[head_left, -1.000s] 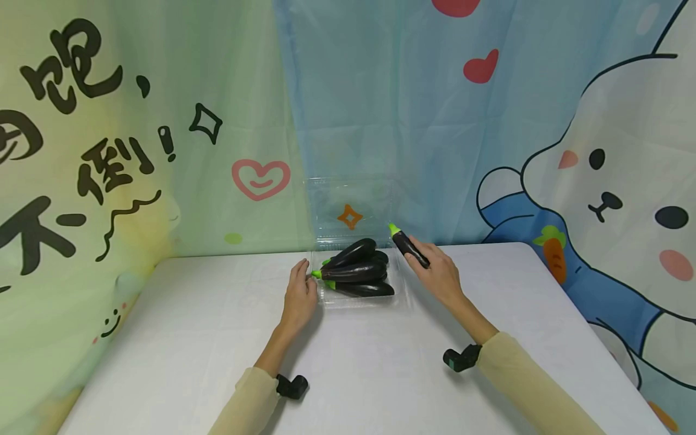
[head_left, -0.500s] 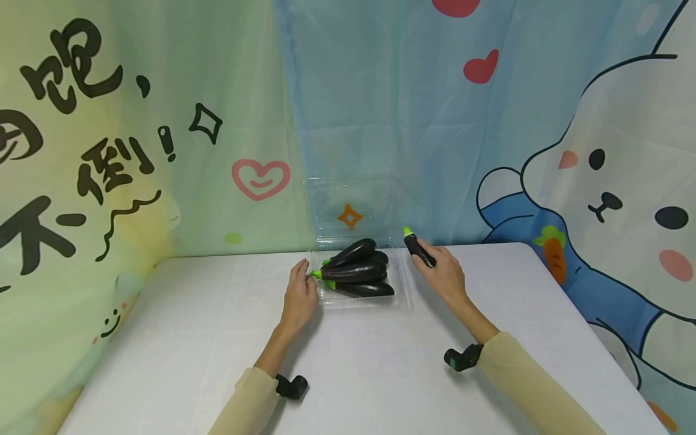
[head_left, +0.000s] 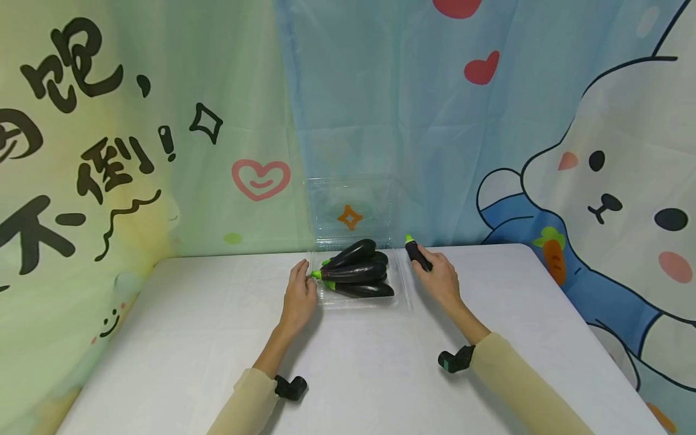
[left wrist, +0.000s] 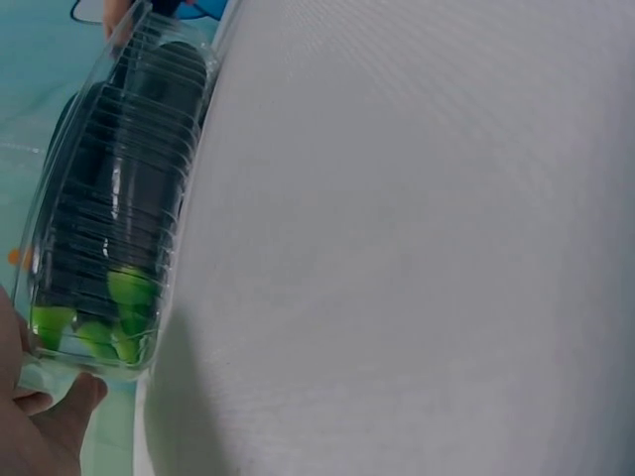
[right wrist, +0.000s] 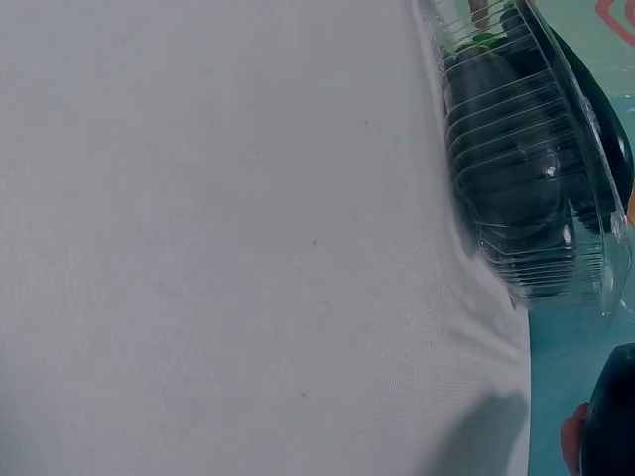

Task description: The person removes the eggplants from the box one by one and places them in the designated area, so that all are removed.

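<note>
Several dark purple eggplants [head_left: 356, 272] with bright green stem ends lie piled in a clear plastic clamshell box [head_left: 402, 295]. In the head view my left hand [head_left: 300, 299] rests against the box's left end, fingers extended along the wall. The left wrist view shows its thumb [left wrist: 84, 397] right at the box's lower corner. My right hand [head_left: 441, 281] grips a single eggplant [head_left: 415, 254] just right of the box, its green tip pointing up and away. In the right wrist view that eggplant [right wrist: 613, 421] shows only partly, with a fingertip beside it.
The box's clear lid [head_left: 353, 193] stands upright at the back, against a printed curtain [head_left: 348, 90]. A white cloth covers the table [head_left: 359, 368], whose far edge runs close behind the box. Black wrist cameras hang from both sleeves.
My right hand has carried its eggplant rightward, away from over the box's right edge, then slightly back and lower. The left hand and the piled eggplants stay in place.
</note>
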Demonstrator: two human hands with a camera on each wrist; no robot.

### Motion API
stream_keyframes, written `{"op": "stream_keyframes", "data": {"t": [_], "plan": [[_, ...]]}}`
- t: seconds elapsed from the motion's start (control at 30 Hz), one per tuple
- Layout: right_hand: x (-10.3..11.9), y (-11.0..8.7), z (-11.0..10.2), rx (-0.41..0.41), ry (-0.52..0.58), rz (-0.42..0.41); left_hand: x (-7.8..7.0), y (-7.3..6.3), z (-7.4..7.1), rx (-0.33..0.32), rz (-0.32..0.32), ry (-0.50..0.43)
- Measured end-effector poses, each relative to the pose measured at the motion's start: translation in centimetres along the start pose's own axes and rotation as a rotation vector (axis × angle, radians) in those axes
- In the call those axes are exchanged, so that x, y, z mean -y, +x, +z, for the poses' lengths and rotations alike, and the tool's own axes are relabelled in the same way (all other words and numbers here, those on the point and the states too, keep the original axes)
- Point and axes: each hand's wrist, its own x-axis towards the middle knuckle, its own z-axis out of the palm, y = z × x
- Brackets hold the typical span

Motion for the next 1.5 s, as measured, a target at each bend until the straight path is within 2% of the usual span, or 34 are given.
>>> {"op": "stream_keyframes", "data": {"t": [0.33, 0.77, 1.03, 1.5], "plan": [[0.0, 0.3, 0.3, -0.019, -0.013, -0.001, 0.1, 0.0, 0.1, 0.010, -0.016, -0.007], [-0.4, 1.0, 1.2, 0.005, 0.057, 0.127, 0.0, 0.0, -0.1, 0.014, -0.016, -0.015], [-1.3, 1.6, 2.0, 0.051, -0.032, 0.115, 0.1, 0.0, 0.0, 0.013, -0.008, -0.008], [-0.8, 2.0, 2.6, 0.111, -0.064, 0.139, -0.1, 0.1, -0.2, 0.008, 0.001, -0.011]]}}
